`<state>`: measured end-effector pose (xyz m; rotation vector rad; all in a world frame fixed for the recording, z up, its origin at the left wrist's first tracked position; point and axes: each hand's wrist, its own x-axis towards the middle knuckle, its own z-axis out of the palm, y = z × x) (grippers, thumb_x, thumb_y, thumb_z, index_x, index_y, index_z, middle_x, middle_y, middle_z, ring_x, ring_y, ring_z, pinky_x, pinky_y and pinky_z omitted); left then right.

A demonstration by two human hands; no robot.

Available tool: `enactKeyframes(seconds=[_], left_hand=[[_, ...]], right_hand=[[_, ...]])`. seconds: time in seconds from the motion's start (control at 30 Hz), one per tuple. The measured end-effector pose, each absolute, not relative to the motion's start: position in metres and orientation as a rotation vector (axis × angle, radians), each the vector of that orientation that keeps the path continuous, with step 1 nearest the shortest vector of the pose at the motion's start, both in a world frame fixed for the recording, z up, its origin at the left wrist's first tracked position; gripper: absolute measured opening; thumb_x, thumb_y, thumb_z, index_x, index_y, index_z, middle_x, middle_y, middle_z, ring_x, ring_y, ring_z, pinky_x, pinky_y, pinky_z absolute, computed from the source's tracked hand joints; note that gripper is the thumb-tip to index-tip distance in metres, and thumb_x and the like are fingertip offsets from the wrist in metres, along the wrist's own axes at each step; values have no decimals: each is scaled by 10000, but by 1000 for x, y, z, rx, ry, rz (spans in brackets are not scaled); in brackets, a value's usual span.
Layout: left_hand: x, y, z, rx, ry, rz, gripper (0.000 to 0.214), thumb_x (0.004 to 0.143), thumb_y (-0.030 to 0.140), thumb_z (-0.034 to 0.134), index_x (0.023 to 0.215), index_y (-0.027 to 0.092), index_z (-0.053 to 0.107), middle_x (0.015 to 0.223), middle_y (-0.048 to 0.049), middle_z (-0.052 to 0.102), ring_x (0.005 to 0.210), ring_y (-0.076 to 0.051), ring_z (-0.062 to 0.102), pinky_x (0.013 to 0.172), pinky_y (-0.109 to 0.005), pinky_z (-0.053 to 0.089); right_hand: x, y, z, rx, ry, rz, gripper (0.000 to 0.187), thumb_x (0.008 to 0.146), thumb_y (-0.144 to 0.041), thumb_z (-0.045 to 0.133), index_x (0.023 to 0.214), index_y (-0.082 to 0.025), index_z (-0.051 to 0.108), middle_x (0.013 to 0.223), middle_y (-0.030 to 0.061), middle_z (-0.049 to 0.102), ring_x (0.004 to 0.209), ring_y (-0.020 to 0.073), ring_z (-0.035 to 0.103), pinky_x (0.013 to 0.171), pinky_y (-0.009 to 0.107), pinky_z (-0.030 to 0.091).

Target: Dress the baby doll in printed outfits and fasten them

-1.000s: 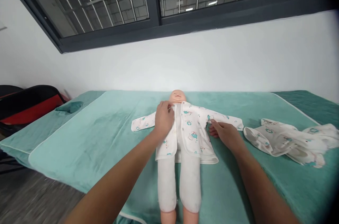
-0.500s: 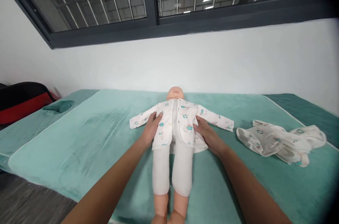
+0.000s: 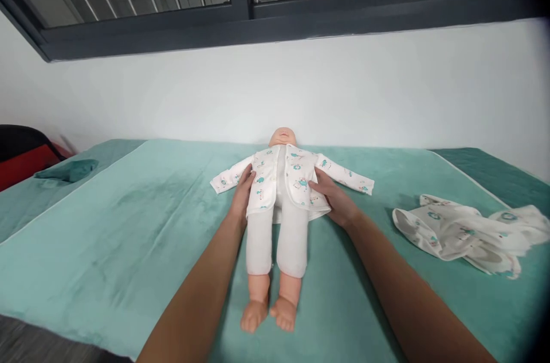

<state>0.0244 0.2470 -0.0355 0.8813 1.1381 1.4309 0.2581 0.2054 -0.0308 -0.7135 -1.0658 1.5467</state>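
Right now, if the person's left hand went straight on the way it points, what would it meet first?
Probably the printed jacket, near where its sleeve joins the body: the left hand has its fingertips right there, though depth is unclear.

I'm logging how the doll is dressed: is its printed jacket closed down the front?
No, the printed jacket has its front edges apart, with plain white fabric showing between them.

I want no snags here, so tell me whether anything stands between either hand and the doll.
Only the doll's own printed jacket: the left hand and right hand touch its sides. No other thing visibly intervenes; the loose garment lies apart, beyond the right hand.
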Motion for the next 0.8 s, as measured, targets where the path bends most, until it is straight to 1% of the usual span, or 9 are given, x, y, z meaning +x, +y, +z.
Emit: enactKeyframes(seconds=[0.1, 0.17, 0.3, 0.43, 0.5, 0.6, 0.7, 0.73, 0.8], left_hand=[[23, 245, -41, 776, 983, 1443, 619, 894, 292, 633, 1481, 299, 436, 1531, -26, 491, 1316, -198, 570, 1109, -330, 477], [22, 246, -44, 671, 861, 1461, 689, 858, 240, 678, 1490, 325, 417, 1538, -19, 480, 1285, -189, 594, 1092, -316, 489], [21, 248, -50, 706, 874, 1483, 676, 839, 262, 705, 1467, 291, 454, 1525, -43, 494, 1271, -204, 600, 1073, -332, 497], [23, 240, -53, 818, 957, 1513, 540, 828, 358, 717, 1340, 241, 592, 1440, -57, 583, 1241, -215, 609, 1048, -324, 491], [23, 228, -55, 887, 1003, 1525, 466, 836, 391, 698, 1269, 228, 642, 1387, -57, 624, 1208, -205, 617, 1025, -309, 483], [15, 200, -60, 1017, 1098, 1512, 376, 828, 408, 686, 1135, 191, 697, 1215, -65, 706, 1043, -185, 651, 908, -284, 493], [-2, 168, -64, 1134, 1190, 1447, 315, 804, 383, 686, 1021, 155, 695, 897, -34, 719, 746, -137, 610, 693, -255, 463], [-9, 158, -65, 1169, 1215, 1423, 301, 802, 373, 680, 1008, 153, 684, 816, -12, 689, 679, -124, 575, 642, -247, 438], [-20, 140, -65, 1243, 1262, 1378, 281, 807, 364, 665, 996, 155, 670, 733, 16, 631, 628, -115, 533, 603, -244, 409]], right_hand=[[255, 216, -28, -576, -1104, 1519, 626, 841, -304, 695, 1429, -260, 486, 1501, 48, 519, 1352, 285, 506, 1106, 433, 441], [254, 218, -27, -546, -1111, 1514, 615, 851, -302, 681, 1437, -267, 496, 1498, 43, 524, 1358, 289, 500, 1118, 438, 428], [256, 218, -36, -611, -1128, 1492, 593, 841, -311, 699, 1410, -269, 539, 1494, 36, 530, 1350, 297, 513, 1128, 454, 416], [260, 212, -53, -803, -1166, 1365, 510, 821, -315, 705, 1319, -246, 621, 1465, 28, 559, 1379, 306, 480, 1155, 496, 377], [262, 199, -58, -878, -1185, 1325, 474, 818, -310, 691, 1284, -236, 642, 1413, 31, 607, 1353, 309, 508, 1149, 514, 381], [262, 164, -59, -955, -1153, 1358, 477, 837, -342, 676, 1302, -251, 616, 1314, 41, 676, 1226, 301, 618, 1094, 517, 452], [265, 120, -60, -1041, -1246, 1305, 506, 897, -409, 608, 1375, -261, 534, 1281, 73, 686, 1192, 286, 642, 1070, 509, 482], [270, 106, -61, -1115, -1339, 1191, 517, 914, -414, 579, 1401, -260, 505, 1313, 88, 665, 1227, 285, 620, 1086, 510, 466], [288, 82, -64, -1345, -1570, 756, 530, 924, -381, 542, 1431, -240, 476, 1426, 124, 576, 1337, 297, 525, 1134, 526, 402]])
